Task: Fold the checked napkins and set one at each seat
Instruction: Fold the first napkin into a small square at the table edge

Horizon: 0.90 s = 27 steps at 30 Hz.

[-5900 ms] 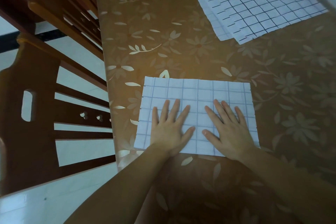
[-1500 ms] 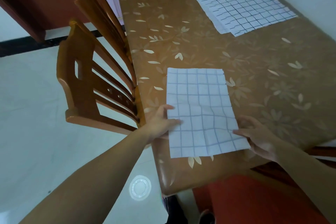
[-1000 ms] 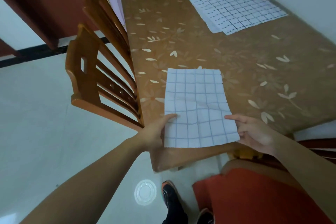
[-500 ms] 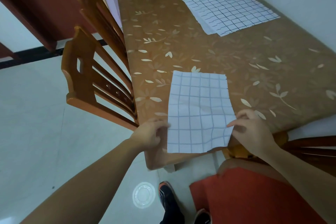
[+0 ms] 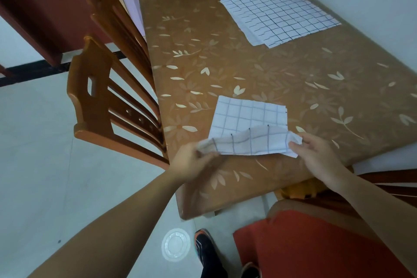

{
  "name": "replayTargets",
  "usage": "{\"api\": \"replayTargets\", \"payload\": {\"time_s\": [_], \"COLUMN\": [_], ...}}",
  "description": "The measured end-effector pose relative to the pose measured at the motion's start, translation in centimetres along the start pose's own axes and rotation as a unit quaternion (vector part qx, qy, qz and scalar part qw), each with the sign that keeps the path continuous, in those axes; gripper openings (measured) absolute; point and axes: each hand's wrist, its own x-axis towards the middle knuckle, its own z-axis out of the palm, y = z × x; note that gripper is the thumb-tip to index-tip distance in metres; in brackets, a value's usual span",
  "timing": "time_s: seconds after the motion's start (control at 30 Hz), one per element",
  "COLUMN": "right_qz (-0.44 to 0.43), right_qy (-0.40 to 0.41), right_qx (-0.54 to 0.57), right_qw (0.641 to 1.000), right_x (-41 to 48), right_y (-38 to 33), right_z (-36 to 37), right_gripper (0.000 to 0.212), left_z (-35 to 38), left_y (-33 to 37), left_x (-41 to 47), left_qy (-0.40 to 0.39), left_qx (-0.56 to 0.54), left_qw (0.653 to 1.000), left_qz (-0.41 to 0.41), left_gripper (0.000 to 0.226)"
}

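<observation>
Both hands [image 5: 316, 156] now lifting napkin [image 5: 248, 119] near edge, previously flat

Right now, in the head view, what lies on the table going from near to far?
Left hand and right hand lifting the folded napkin → bare table → stack of unfolded napkins.

The scene is dimly and evenly lit. Soft glare is seen on the glossy bench [image 5: 282, 70] far end. Lines are bent near the edges by the wide lens. The floor [image 5: 33, 153] is washed pale.
</observation>
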Motion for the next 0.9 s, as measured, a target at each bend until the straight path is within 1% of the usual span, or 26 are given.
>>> {"api": "replayTargets", "payload": {"time_s": [0.1, 0.17, 0.23, 0.3, 0.37, 0.4, 0.5, 0.6, 0.63, 0.7, 0.73, 0.77, 0.83, 0.9], "right_qz": [0.037, 0.069, 0.09, 0.107, 0.14, 0.155, 0.182, 0.187, 0.182, 0.175, 0.178, 0.186, 0.208, 0.217], "right_qy": [0.014, 0.02, 0.033, 0.06, 0.061, 0.041, -0.041, -0.121, -0.142, -0.149, -0.142, -0.133, -0.119, -0.114], "right_qx": [0.038, 0.08, 0.105, 0.119, 0.136, 0.133, 0.099, 0.129, 0.12, 0.064, 0.054, 0.066, 0.111, 0.126], "right_qw": [0.999, 0.994, 0.99, 0.985, 0.979, 0.978, 0.977, 0.966, 0.966, 0.971, 0.972, 0.971, 0.964, 0.961], "right_x": [0.6, 1.0, 1.3, 1.6, 1.8, 1.9, 2.1, 2.4, 2.4, 2.8, 3.1, 3.4, 3.8, 4.1], "right_y": [0.6, 1.1, 1.5, 1.9, 2.2, 2.4, 2.8, 3.0, 2.9, 2.9, 3.0, 3.1, 3.0, 2.8], "right_z": [0.0, 0.4, 1.0, 1.7, 2.3, 2.6, 2.8, 2.3, 2.1, 2.0, 2.1, 2.1, 2.2, 2.2], "right_gripper": [0.018, 0.019, 0.018, 0.012, 0.005, 0.004, 0.017, 0.026, 0.026, 0.026, 0.025, 0.025, 0.026, 0.024], "left_z": [-0.5, -0.6, -0.4, -0.1, 0.2, 0.3, 0.4, 0.2, 0.1, -0.3, -0.6, -0.9, -1.6, -2.5], "left_y": [1.0, 1.2, 1.1, 0.8, 0.5, 0.3, -0.1, -0.4, -0.5, -0.6, -0.6, -0.7, -1.3, -2.1], "left_x": [0.6, 1.0, 1.4, 1.8, 2.2, 2.5, 3.4, 4.7, 5.0, 5.6, 5.8, 5.8, 5.7, 5.5], "left_qy": [0.001, 0.02, 0.048, 0.072, 0.073, 0.07, 0.077, 0.105, 0.112, 0.113, 0.101, 0.075, -0.004, -0.075], "left_qx": [-0.044, -0.046, -0.041, -0.051, -0.059, -0.068, -0.104, -0.121, -0.119, -0.144, -0.163, -0.176, -0.156, -0.134], "left_qw": [0.998, 0.998, 0.997, 0.995, 0.993, 0.992, 0.985, 0.979, 0.977, 0.972, 0.969, 0.969, 0.976, 0.975], "left_qz": [-0.042, -0.039, -0.036, -0.05, -0.069, -0.077, -0.11, -0.13, -0.136, -0.15, -0.153, -0.153, -0.151, -0.163], "left_gripper": [0.016, 0.02, 0.018, 0.013, 0.012, 0.014, 0.022, 0.03, 0.032, 0.034, 0.035, 0.035, 0.031, 0.021]}}
